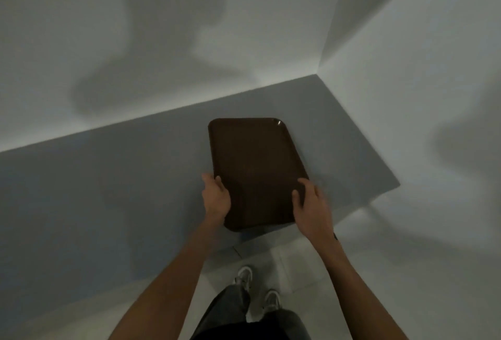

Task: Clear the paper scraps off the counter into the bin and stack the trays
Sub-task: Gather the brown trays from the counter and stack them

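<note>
We see a brown tray (257, 171) lengthwise on the grey table (108, 177), near end past the front edge. Left hand (217, 198) grips its left rim, right hand (311, 209) its right. White walls (162, 27) form a corner; pale tiled floor (284, 258).

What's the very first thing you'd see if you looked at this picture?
A dark brown rectangular plastic tray with rounded corners fills mid-picture, over the grey counter. The left hand holds its left edge and the right hand holds its right edge. Below, two pale shoes stand on the light floor.
</note>
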